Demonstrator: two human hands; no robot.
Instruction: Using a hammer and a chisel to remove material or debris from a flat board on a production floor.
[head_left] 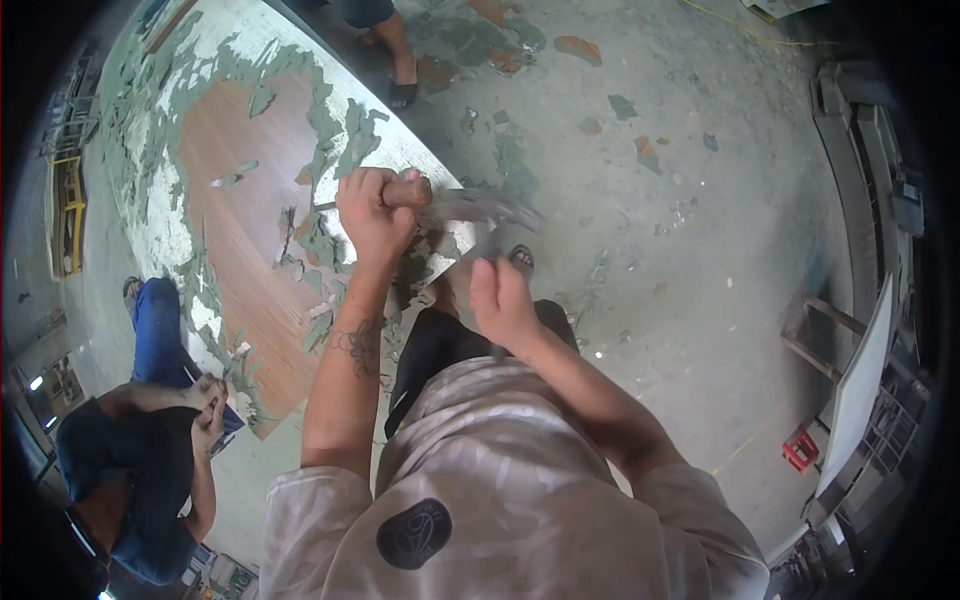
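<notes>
My left hand (374,215) is closed round a chisel (408,192) whose brown wooden handle end points right. Its thin metal blade shows left of my fist, low over the large panel (255,190). In my right hand (505,298) is a hammer (490,208), its head smeared by motion just right of the chisel's handle end. I cannot tell whether the two touch. The panel has a brown wood-grain surface, with white patches and ragged grey-green flakes (320,240) around it. Several loose pieces lie near my left hand.
At the left, a person in dark clothes (140,450) crouches by the panel, hands together. Another person's leg and sandalled foot (402,75) stand beyond its far edge. Flakes (622,107) litter the concrete floor. A red crate (800,450) and leaning white board (860,385) are at right.
</notes>
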